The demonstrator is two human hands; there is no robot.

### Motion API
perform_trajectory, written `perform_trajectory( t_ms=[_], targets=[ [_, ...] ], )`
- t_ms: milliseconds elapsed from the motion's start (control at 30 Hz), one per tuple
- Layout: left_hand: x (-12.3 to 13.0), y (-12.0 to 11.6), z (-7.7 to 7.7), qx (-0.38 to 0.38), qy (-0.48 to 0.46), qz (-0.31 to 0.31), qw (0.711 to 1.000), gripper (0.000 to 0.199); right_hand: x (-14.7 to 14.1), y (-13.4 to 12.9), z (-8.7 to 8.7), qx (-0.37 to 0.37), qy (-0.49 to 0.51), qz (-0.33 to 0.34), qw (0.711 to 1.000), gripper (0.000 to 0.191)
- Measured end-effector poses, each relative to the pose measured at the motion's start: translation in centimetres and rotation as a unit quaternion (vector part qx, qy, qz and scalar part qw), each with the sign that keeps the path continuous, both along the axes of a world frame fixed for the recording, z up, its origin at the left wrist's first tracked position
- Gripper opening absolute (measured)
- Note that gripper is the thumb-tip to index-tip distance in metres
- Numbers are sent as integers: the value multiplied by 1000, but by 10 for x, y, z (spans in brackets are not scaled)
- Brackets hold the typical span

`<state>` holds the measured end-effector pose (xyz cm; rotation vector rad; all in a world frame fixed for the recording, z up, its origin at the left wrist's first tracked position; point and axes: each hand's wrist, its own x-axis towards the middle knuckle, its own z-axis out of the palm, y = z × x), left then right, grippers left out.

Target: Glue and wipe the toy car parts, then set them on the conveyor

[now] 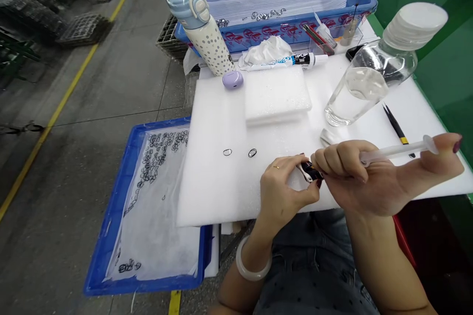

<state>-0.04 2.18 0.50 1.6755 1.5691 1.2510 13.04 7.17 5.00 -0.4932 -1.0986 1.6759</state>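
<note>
Between the fingertips of my left hand (283,187) is a small black and white part (309,171), pinched close above the white foam sheet. My right hand (354,172) is wrapped round a translucent syringe (399,150), with the thumb at its plunger end. The syringe's front end is hidden by the fingers, close beside the small part. Two small dark-rimmed rings lie on the foam sheet (210,182) left of my hands, one ring (227,152) further left and the other ring (252,153) nearer my left hand.
A foam block (277,93), lilac case (232,79), spotted bottle (210,44), marker (303,60) and clear bottle (358,88) stand or lie behind. Black tweezers (395,123) lie right. A blue tray (111,211) of rings is at left, a blue bin (277,34) at the back.
</note>
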Motion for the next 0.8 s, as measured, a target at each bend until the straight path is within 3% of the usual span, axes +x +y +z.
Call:
perform_trajectory(
  t_ms=[800],
  targets=[
    [0, -1, -1, -5, 3, 0, 1000, 32, -1, -5, 4, -7, -29, -60, 998, 79]
  ],
)
